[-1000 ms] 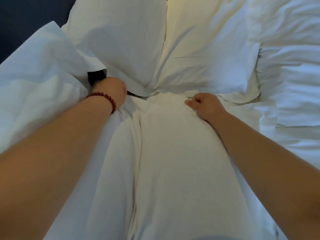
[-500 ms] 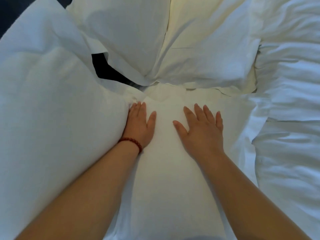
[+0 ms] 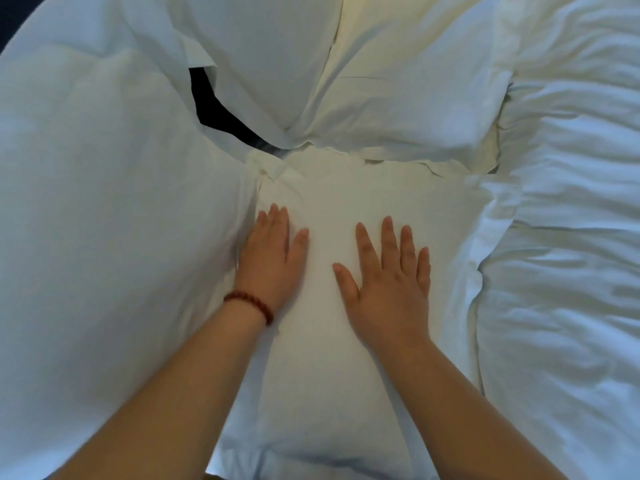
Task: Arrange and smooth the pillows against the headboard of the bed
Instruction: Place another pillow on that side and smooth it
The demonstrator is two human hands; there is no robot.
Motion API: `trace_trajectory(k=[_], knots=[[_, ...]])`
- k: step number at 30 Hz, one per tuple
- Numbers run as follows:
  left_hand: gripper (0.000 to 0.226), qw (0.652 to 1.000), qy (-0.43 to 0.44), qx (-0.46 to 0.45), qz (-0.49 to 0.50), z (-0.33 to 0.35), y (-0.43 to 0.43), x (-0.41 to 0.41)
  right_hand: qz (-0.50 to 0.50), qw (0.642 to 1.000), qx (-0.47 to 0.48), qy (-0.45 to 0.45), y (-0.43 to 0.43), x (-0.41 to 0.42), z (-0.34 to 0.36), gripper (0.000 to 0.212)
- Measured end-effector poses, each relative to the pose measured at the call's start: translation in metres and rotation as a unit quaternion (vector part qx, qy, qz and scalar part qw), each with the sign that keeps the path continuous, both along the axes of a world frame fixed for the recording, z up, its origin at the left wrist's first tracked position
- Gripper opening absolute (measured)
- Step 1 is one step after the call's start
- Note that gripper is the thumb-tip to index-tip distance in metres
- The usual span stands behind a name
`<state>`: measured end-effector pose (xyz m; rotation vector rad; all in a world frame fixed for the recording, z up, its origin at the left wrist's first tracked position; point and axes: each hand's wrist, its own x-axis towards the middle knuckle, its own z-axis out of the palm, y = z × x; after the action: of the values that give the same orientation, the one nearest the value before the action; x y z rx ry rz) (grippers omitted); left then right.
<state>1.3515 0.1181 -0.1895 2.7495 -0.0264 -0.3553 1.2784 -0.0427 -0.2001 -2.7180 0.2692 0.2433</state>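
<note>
A white pillow (image 3: 346,368) lies lengthwise under me in the middle of the view. My left hand (image 3: 272,258), with a red bead bracelet at the wrist, lies flat on its left side, fingers straight. My right hand (image 3: 384,282) lies flat on its right side, fingers spread. A large white pillow (image 3: 114,237) bulges on the left, touching my left hand's edge. Two more white pillows stand at the far end: one at top centre (image 3: 266,64) and one to its right (image 3: 408,88).
A rumpled white duvet (image 3: 568,237) covers the right side. A dark gap (image 3: 211,105) shows between the left pillow and the top centre pillow, and a dark strip shows at the top left corner.
One second ago both hands were curled at the pillow's far edge. They have drawn back toward me and now lie flat on the pillow. The left pillow has risen into view.
</note>
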Motion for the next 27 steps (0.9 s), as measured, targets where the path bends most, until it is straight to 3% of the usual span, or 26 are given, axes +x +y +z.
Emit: trace_trajectory(k=[3,11,17,24,27], knots=[[0.07,0.998,-0.02,0.06,-0.018,-0.007,0.002,-0.042,0.004,1.0,-0.002,-0.004,0.013,-0.012,-0.003,0.072],[0.069,0.999,0.017,0.032,-0.027,-0.016,0.008,-0.044,0.024,0.999,-0.042,-0.007,0.018,-0.017,-0.01,0.072],[0.07,0.995,-0.084,0.013,0.043,-0.013,0.025,-0.151,0.046,0.998,-0.028,-0.039,0.031,-0.059,-0.008,0.07],[0.072,0.997,0.058,-0.029,0.039,-0.016,0.047,-0.152,0.118,0.991,-0.06,-0.001,0.039,-0.078,0.005,0.068],[0.06,0.995,0.051,-0.061,0.053,0.024,0.049,-0.161,0.126,0.992,-0.019,0.023,0.045,-0.078,0.026,0.064]])
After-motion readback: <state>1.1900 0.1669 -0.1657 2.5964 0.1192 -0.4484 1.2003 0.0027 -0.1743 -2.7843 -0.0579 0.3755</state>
